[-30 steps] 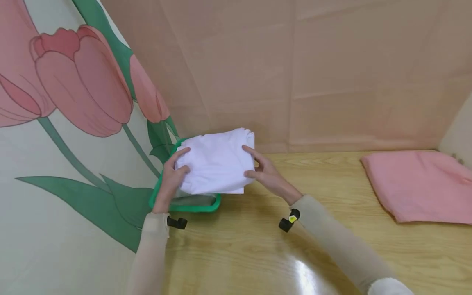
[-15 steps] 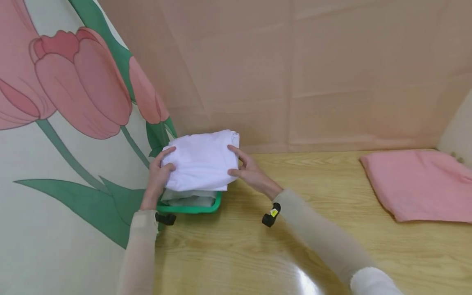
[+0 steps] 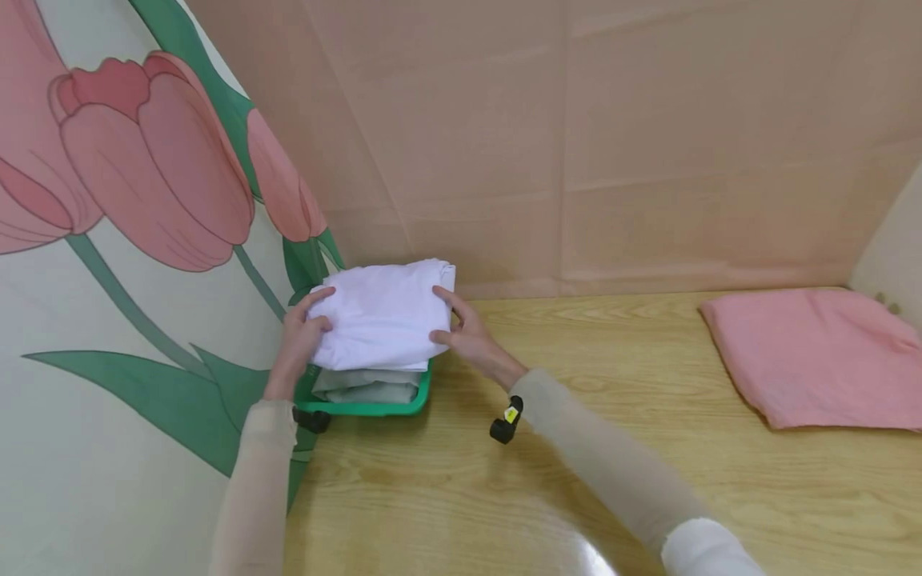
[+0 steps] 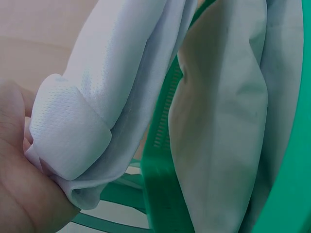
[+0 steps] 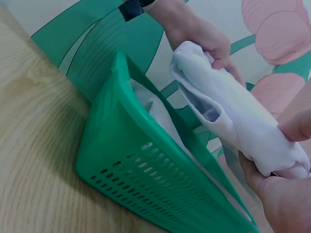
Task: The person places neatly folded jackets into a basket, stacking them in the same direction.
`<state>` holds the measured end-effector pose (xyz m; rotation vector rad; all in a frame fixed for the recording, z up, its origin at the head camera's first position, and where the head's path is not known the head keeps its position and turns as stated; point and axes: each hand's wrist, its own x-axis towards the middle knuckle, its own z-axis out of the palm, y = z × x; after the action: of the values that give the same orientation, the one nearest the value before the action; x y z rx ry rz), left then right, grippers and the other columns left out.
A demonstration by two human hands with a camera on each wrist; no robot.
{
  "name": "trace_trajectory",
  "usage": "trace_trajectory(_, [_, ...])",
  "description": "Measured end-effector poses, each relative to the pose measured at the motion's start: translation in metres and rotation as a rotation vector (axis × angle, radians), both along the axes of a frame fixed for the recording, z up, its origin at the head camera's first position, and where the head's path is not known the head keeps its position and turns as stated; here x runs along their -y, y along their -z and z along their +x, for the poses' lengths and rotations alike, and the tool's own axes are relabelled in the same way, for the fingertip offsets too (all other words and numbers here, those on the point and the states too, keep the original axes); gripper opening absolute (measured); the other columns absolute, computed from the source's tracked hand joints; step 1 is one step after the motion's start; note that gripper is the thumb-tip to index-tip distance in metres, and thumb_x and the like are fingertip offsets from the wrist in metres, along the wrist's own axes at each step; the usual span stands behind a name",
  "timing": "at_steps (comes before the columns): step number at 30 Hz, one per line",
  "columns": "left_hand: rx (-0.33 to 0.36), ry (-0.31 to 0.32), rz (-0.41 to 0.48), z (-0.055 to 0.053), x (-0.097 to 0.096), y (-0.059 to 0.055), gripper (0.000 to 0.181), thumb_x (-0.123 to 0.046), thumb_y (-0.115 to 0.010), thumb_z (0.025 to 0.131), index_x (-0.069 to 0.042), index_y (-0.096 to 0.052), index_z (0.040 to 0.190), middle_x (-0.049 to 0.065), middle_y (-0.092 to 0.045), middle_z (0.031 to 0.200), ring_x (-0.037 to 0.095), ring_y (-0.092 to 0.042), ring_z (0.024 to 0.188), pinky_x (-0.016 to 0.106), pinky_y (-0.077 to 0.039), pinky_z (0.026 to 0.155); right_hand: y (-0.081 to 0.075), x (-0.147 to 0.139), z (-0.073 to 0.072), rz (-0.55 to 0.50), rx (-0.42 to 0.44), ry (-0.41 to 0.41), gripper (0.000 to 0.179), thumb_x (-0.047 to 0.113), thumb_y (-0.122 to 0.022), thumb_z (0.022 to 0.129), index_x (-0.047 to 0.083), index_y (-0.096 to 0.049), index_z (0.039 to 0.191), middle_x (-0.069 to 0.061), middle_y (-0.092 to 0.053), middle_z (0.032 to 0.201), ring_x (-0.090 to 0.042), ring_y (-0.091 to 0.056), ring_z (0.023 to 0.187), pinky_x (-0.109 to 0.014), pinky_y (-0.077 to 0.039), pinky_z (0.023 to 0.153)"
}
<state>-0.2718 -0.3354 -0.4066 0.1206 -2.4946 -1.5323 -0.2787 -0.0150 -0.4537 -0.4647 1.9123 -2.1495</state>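
Observation:
A folded white cloth (image 3: 383, 314) hangs level above a green plastic basket (image 3: 378, 409), held between both hands. My left hand (image 3: 298, 342) pinches its left edge, thumb on top. The right hand (image 3: 470, 334) grips the opposite edge the same way. Fine mesh shows on the white cloth (image 4: 97, 92) in the left wrist view. Inside the basket lies a folded grey cloth (image 4: 218, 126), partly covered from above. From the right wrist, a gap shows between the white cloth (image 5: 233, 107) and the basket's slotted side (image 5: 131, 155).
A folded pink cloth (image 3: 814, 360) lies on the wood-look surface (image 3: 576, 480) at the right. To the left, a wall with painted tulips (image 3: 166, 168) stands close to the basket. A brown sheet (image 3: 612, 144) covers the back.
Both hands have carried the white cloth to the left, further over the basket. More of the grey cloth shows at the front. The pink cloth has stayed in place.

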Motion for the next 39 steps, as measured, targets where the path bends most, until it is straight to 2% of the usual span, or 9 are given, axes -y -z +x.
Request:
trace_trajectory(7, [0.022, -0.008, -0.010, -0.004, 0.010, 0.001, 0.067, 0.007, -0.057, 0.086, -0.015, -0.064, 0.149, 0.009, -0.044, 0.167, 0.031, -0.039, 0.139, 0.028, -0.042, 0.086, 0.003, 0.016, -0.005, -0.046, 0.042, -0.005, 0.084, -0.011, -0.067, 0.095, 0.025, -0.040, 0.166, -0.009, -0.020, 0.178, -0.031, -0.060, 0.123, -0.031, -0.058, 0.091])
trace_trajectory(11, [0.037, -0.023, -0.013, -0.007, 0.015, 0.003, 0.068, 0.008, -0.055, 0.087, -0.014, -0.063, 0.150, 0.012, -0.042, 0.168, 0.035, -0.040, 0.139, 0.026, -0.040, 0.067, 0.003, 0.026, -0.005, -0.028, 0.046, 0.011, 0.085, -0.011, -0.067, 0.095, 0.026, -0.041, 0.166, -0.009, -0.017, 0.179, -0.033, -0.046, 0.144, -0.042, -0.053, 0.110])
trace_trajectory(14, [0.064, -0.043, -0.020, -0.010, 0.018, 0.006, 0.068, 0.007, -0.053, 0.088, -0.015, -0.061, 0.151, 0.012, -0.039, 0.170, 0.036, -0.039, 0.139, 0.026, -0.039, 0.065, 0.004, 0.033, -0.004, -0.016, 0.064, 0.018, 0.086, -0.011, -0.067, 0.095, 0.029, -0.041, 0.166, -0.010, -0.014, 0.179, -0.033, -0.041, 0.148, -0.048, -0.047, 0.117])
trace_trajectory(20, [0.099, -0.057, 0.000, -0.014, 0.020, 0.015, 0.069, 0.005, -0.051, 0.089, -0.016, -0.058, 0.155, 0.010, -0.032, 0.174, 0.033, -0.034, 0.146, 0.038, -0.043, 0.096, 0.009, 0.043, -0.003, -0.022, 0.095, 0.009, 0.086, -0.011, -0.064, 0.097, 0.032, -0.037, 0.167, -0.014, -0.013, 0.178, -0.034, -0.063, 0.125, -0.044, -0.053, 0.109])
trace_trajectory(25, [0.170, -0.059, 0.097, -0.016, 0.019, 0.027, 0.069, 0.004, -0.050, 0.091, -0.016, -0.055, 0.157, 0.010, -0.024, 0.177, 0.030, -0.028, 0.153, 0.045, -0.032, 0.119, 0.012, 0.047, -0.001, -0.019, 0.112, 0.024, 0.086, -0.011, -0.063, 0.096, 0.031, -0.037, 0.167, -0.017, -0.015, 0.177, -0.025, -0.067, 0.107, -0.037, -0.057, 0.100])
trace_trajectory(27, [0.204, -0.057, 0.116, -0.017, 0.018, 0.032, 0.070, 0.004, -0.050, 0.092, -0.015, -0.053, 0.159, 0.010, -0.024, 0.177, 0.031, -0.030, 0.151, 0.039, -0.036, 0.114, 0.012, 0.048, 0.000, -0.027, 0.122, 0.024, 0.087, -0.012, -0.063, 0.095, 0.030, -0.037, 0.167, -0.019, -0.017, 0.176, -0.025, -0.068, 0.099, -0.035, -0.058, 0.096])
trace_trajectory(30, [0.234, -0.047, 0.122, -0.017, 0.016, 0.039, 0.071, 0.005, -0.049, 0.091, -0.014, -0.053, 0.159, 0.013, -0.028, 0.175, 0.033, -0.037, 0.144, 0.027, -0.045, 0.088, 0.014, 0.051, 0.001, -0.032, 0.129, 0.015, 0.087, -0.012, -0.062, 0.095, 0.029, -0.037, 0.167, -0.020, -0.018, 0.175, -0.025, -0.067, 0.100, -0.035, -0.058, 0.095])
trace_trajectory(33, [0.248, -0.038, 0.092, -0.017, 0.015, 0.044, 0.070, 0.005, -0.049, 0.091, -0.012, -0.053, 0.159, 0.016, -0.033, 0.172, 0.037, -0.044, 0.131, 0.023, -0.039, 0.063, 0.016, 0.054, 0.002, -0.028, 0.131, 0.005, 0.087, -0.012, -0.061, 0.095, 0.028, -0.036, 0.168, -0.018, -0.016, 0.176, -0.027, -0.063, 0.114, -0.037, -0.056, 0.102])
trace_trajectory(39, [0.273, -0.002, 0.006, -0.017, 0.013, 0.053, 0.069, 0.003, -0.046, 0.091, -0.007, -0.049, 0.159, 0.021, -0.035, 0.168, 0.038, -0.041, 0.132, 0.025, -0.038, 0.069, 0.018, 0.058, 0.002, -0.032, 0.129, 0.011, 0.087, -0.013, -0.060, 0.094, 0.028, -0.036, 0.167, -0.016, -0.015, 0.177, -0.034, -0.059, 0.128, -0.043, -0.054, 0.108])
